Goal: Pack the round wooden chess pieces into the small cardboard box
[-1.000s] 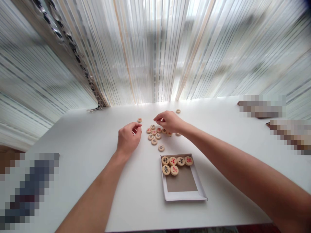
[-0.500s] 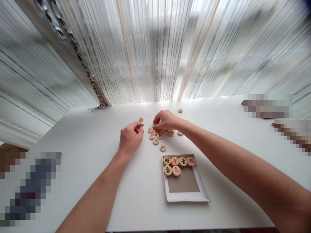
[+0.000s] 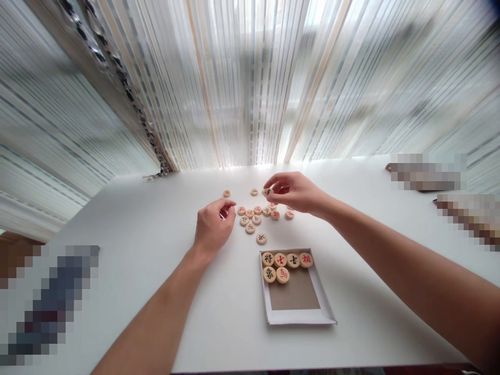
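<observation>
My right hand (image 3: 291, 191) pinches a round wooden Chinese chess piece (image 3: 267, 192) with a black character between thumb and fingers, just above the table. Left of the loose pieces rests my left hand (image 3: 215, 223), its fingers loosely curled and a gap showing between thumb and forefinger, with nothing seen in it. Several pieces with red or black characters, among them a red one (image 3: 241, 210) and a black one (image 3: 250, 228), lie face up between the hands. A shallow white box (image 3: 296, 316) nearer to me has several pieces in two rows, including a red horse piece (image 3: 283, 275).
The white table (image 3: 136, 250) runs back to a string curtain (image 3: 250, 94). A chain tieback (image 3: 136, 99) hangs at the left and reaches the tabletop. Blurred-out objects lie at the left (image 3: 54, 302) and right edges (image 3: 429, 172).
My right hand has moved right and slightly up from the cluster, holding a black-marked piece. A piece it covered now shows at the back. My left hand has shifted slightly right.
</observation>
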{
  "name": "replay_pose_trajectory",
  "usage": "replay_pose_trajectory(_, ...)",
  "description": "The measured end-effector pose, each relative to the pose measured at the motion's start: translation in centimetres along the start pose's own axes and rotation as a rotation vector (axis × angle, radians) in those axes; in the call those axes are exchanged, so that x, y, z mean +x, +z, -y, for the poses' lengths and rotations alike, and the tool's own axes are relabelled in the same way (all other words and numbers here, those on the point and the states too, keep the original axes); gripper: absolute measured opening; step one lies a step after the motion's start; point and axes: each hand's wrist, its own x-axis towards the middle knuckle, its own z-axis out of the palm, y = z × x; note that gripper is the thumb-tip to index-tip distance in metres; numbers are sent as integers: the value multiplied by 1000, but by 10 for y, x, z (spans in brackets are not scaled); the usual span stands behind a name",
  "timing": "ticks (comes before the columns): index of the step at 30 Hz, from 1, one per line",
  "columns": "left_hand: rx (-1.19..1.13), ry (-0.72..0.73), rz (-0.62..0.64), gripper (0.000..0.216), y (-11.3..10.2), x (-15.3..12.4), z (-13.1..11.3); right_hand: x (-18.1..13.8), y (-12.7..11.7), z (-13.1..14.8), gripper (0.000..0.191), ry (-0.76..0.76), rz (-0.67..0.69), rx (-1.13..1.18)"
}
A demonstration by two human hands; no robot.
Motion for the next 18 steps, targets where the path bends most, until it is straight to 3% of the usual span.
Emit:
replay_pose_trajectory(4,-145,43,132,19,5,-18,-25,-49,-6,-5,35,66,55,291)
replay_pose_trajectory(8,-329,38,275,20,6,-37,-49,-84,5,-3,46,139,56,522)
replay_pose_trajectory(11,-508,-49,380,21,5,-43,-58,-96,16,0,45,225,51,687)
replay_pose_trajectory(18,-707,-216,488,20,6,-44,-63,-104,23,-1,39,186,26,769)
